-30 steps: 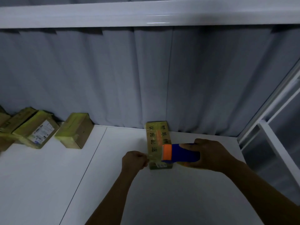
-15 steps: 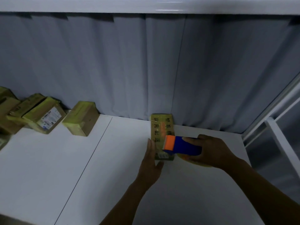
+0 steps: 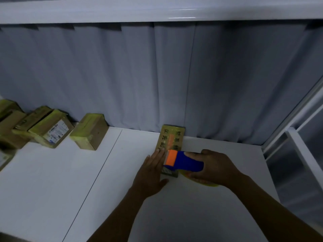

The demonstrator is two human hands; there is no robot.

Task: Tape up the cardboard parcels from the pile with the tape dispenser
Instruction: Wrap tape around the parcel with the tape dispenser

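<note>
While you hold it steady, item 1, the parcel (image 3: 172, 140), lies flat on the table (image 3: 70, 189) w/ its far end against the curtain (image 3: 157, 75). All places below are given rel. to this parcel.

Item 2, tape dispenser (image 3: 183, 160): blue body, orange front, over the parcel's near end, front pointing left across it. Yellow tape roll (image 3: 204, 182) shows under your grip, just right of the parcel.

Status (est.): the parcel's top already carries yellow printed tape lengthwise; you look to be mid-pass on a cross strip at the near end. Whether tape is stuck down there is hidden by the dispenser. Cutting and pressing down prob. remain.

Item 3, left hand (image 3: 150, 173): fingers straight and together, laid along the parcel's left side, tips on its top edge; holds nothing.

Item 4, right hand (image 3: 215, 166): fingers curled tight round the dispenser, to the parcel's right.

Item 5, lone box (image 3: 90, 131): well left of the parcel, yellow tape on top.

Item 6, pile (image 3: 50, 131): further left, several boxes leaning together, most w/ yellow tape; how many need work, can't tell.
</note>
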